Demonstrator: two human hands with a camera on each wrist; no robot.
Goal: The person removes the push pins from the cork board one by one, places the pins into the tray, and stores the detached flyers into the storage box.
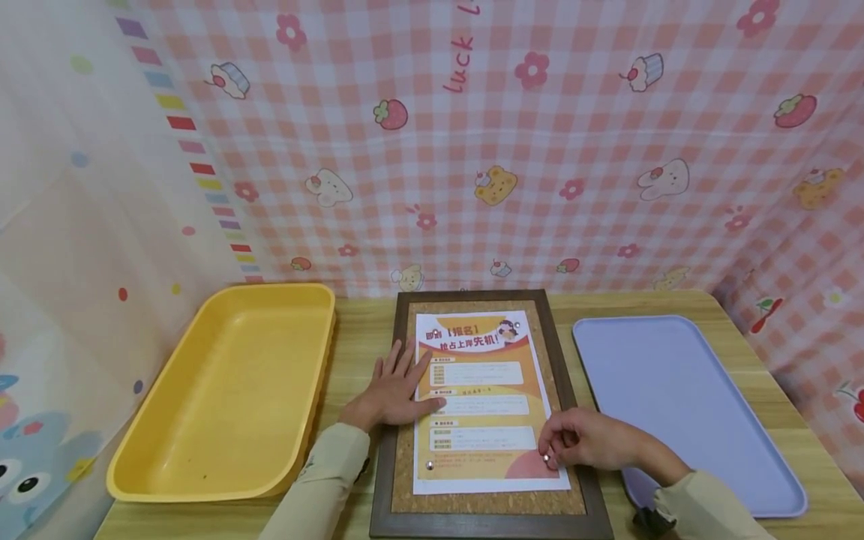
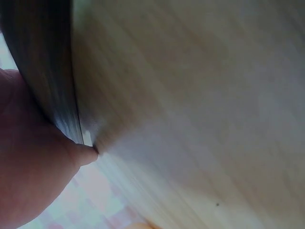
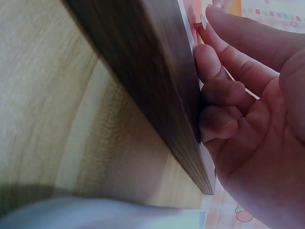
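A poster (image 1: 479, 442) with orange and white panels lies on a cork board (image 1: 499, 504) in a dark brown frame (image 1: 486, 525). My left hand (image 1: 393, 391) rests with spread fingers across the frame's left side and the poster's left edge. At the lower right corner my right hand (image 1: 590, 439) pinches a silver thumbtack (image 3: 203, 22) between thumb and index finger, its pin against the paper. The other right fingers curl beside the frame in the right wrist view. Similar tacks sit at the upper left (image 1: 435, 331), upper right (image 1: 517, 325) and lower left of the poster.
To the left stands a deep yellow tray (image 1: 324, 352). A flat lavender tray (image 1: 675, 390) lies on the right, close by my right forearm. Everything is on a wood-grain table (image 1: 364, 330), with a pink checked curtain (image 1: 432, 150) behind it.
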